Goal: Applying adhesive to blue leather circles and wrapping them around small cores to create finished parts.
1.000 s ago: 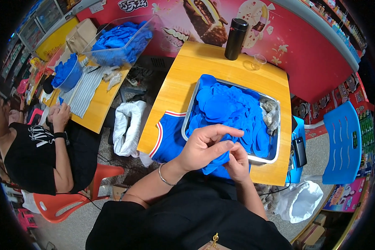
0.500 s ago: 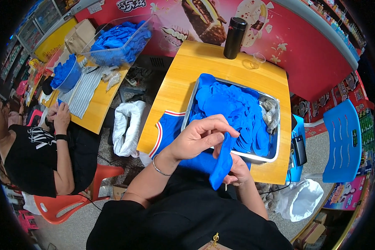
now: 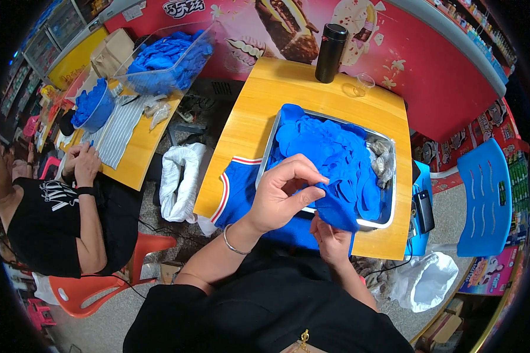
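Observation:
A metal tray (image 3: 388, 217) on the yellow wooden table (image 3: 265, 94) holds a heap of blue cloth pieces (image 3: 335, 147). My left hand (image 3: 285, 191) pinches the top edge of one blue cloth piece (image 3: 338, 213) with thumb and fingers, lifting it at the tray's near rim. My right hand (image 3: 331, 241) grips the same piece from below, close to my body. A blue garment with red and white trim (image 3: 235, 191) hangs over the table's near edge under my left wrist, which wears a thin bracelet.
A black flask (image 3: 331, 53) and a clear cup (image 3: 364, 83) stand at the table's far side. A dark phone (image 3: 424, 210) lies right of the tray, beside a blue chair (image 3: 483, 200). A seated person (image 3: 47, 217) works at another yellow table at the left, with blue cloth in bins.
My hands have pulled one blue piece off the heap toward me. The left hand rose and pinches its top edge; the right hand dropped lower, under it.

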Motion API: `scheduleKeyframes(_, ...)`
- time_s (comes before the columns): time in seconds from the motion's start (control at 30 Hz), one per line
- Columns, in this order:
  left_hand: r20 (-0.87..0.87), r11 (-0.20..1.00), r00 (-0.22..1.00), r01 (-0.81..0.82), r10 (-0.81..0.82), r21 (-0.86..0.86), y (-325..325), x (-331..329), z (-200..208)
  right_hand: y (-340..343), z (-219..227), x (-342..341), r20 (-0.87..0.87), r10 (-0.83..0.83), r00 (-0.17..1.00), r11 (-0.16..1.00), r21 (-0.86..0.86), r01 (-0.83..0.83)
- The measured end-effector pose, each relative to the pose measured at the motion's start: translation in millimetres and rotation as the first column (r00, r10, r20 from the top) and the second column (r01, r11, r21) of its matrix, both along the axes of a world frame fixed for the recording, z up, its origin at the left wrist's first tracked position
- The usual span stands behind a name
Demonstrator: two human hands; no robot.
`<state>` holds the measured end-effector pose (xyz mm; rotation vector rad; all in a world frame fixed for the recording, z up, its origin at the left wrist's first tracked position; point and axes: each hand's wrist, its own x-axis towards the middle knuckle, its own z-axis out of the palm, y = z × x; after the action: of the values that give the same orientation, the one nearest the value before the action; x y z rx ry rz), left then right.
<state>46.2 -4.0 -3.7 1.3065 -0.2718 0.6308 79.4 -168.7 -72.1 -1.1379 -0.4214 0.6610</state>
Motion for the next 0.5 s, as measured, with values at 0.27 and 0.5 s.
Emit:
scheduleKeyframes(0.27, 0.019, 0.994, 1.0, -0.021, 0.023, -0.103, -0.4, 1.4, -2.0, 1.2, 15.1, -0.9, 0.268, -0.051, 0.962, 0.999, -0.001, 0.053)
scheduleKeyframes(0.5, 0.031, 0.989, 1.0, 0.008, -0.004, -0.151, -1.0, 1.6, -6.0, -1.2, 25.1, -5.3, 0.218, -0.026, 0.976, 0.999, -0.036, 0.034)
